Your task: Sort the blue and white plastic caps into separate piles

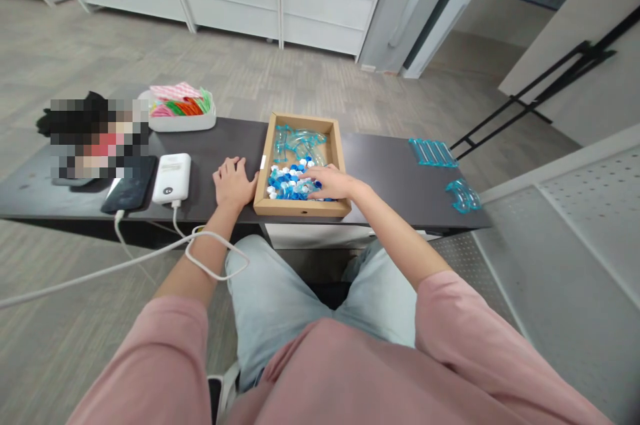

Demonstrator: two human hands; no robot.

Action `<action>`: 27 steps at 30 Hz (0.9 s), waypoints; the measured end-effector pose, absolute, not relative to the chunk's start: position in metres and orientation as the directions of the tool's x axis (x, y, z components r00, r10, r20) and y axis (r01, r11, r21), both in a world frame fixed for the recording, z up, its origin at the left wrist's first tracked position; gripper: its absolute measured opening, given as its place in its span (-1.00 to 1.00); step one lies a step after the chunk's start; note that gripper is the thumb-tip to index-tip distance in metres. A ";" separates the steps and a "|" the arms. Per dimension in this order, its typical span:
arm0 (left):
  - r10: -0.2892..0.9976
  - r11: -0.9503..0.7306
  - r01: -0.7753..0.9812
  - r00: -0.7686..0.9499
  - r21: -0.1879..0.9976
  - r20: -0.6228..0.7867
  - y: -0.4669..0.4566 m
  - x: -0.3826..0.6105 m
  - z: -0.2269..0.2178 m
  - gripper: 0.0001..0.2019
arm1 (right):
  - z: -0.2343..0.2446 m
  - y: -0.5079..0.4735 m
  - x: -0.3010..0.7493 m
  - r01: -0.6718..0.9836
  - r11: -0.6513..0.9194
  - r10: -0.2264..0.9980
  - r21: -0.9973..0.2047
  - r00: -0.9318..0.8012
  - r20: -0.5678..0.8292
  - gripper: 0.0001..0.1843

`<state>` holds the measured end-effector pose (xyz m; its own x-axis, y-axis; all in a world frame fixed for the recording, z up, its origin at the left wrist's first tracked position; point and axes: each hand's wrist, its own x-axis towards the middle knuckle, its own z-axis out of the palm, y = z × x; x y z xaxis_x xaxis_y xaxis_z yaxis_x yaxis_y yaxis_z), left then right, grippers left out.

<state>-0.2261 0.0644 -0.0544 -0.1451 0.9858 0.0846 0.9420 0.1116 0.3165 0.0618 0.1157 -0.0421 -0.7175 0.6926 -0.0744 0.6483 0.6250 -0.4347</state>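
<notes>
A cardboard box (260, 188) without a lid stands on the dark table in front of me. Its near half holds many small blue and white pieces (290, 178), too small to name for certain. Clear light-blue curved plastic tubes (303, 141) lie in its far half. My right hand (330, 183) reaches over the box's right wall, with fingertips among the small pieces. Its thumb and fingers are apart, and I see nothing held. My left hand (235, 183) lies on the table just left of the box, fingers spread, thumb near the box wall.
On the dark table (380, 178), straight blue tubes (433, 153) and curved ones (463, 196) lie at the right. A white power bank (172, 178) with a cable, a black phone (130, 183) and a white tray (183, 121) of colourful strips are at the left. The cable crosses my left forearm.
</notes>
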 end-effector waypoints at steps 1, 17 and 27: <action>0.986 0.114 0.943 -0.145 0.314 0.079 0.064 -0.225 -0.053 -0.36 | -0.044 0.120 0.060 0.644 0.617 0.691 -0.452 -0.718 -0.081 -0.48; 0.998 0.064 0.947 -0.060 0.313 -0.023 0.061 -0.228 -0.039 -0.31 | -0.058 0.097 0.153 0.210 0.232 0.956 -0.950 -0.230 0.182 -0.36; 0.995 0.102 0.973 -0.101 0.205 -0.015 0.065 -0.221 -0.044 -0.29 | -0.093 0.103 0.263 0.595 0.105 0.992 -0.797 -0.010 0.124 -0.51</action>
